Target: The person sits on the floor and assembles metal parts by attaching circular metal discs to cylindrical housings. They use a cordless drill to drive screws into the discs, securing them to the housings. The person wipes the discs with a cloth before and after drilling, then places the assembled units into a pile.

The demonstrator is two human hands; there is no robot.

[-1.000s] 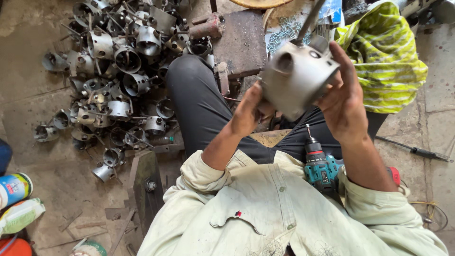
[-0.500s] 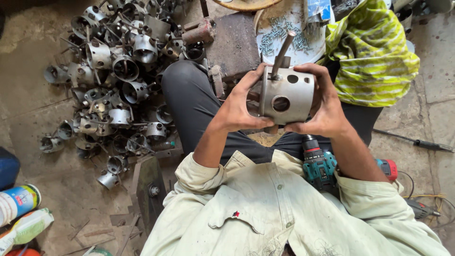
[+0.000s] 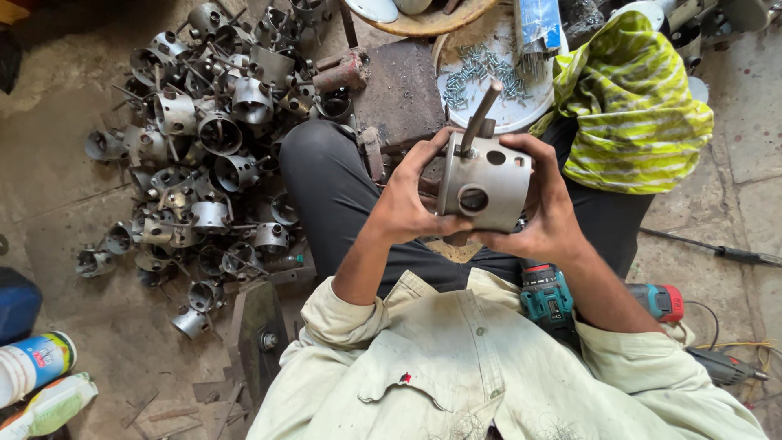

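Two hands were in view, both closed on one metal cylinder [image 3: 486,184] held above the lap. Observations ran left to right.

Far left, floor: a blue container [image 3: 16,305], a white bottle with a blue label [image 3: 32,365] and a pale bag [image 3: 49,405] lay at the frame's lower edge.

Left of centre: a large heap of grey metal cylinders [image 3: 208,143], many with rods and round holes, was spread over the dirt floor. One lone piece [image 3: 191,322] lay apart, below the heap. A dark metal block [image 3: 254,330] sat near the person's left sleeve.

Centre: the left hand [image 3: 405,200] gripped the cylinder's left rim, thumb on the front face, fingers curled behind. The cylinder was grey, with two round holes visible on its wall and a rod [image 3: 479,114] rising tilted from its top. The right hand [image 3: 542,208] cupped the cylinder's right side and underside, fingers wrapped around the back. Both grips were firm; no gap showed between palms and metal.

Behind the cylinder: a white plate [image 3: 481,110] carried loose screws [image 3: 489,69].

Right: a yellow-green striped cloth [image 3: 635,106] lay over the right knee. A teal cordless drill [image 3: 547,297] rested against the lap under the right forearm, with a red-ended tool [image 3: 664,301] just beside it. A cable [image 3: 717,253] ran across the stone floor at far right.
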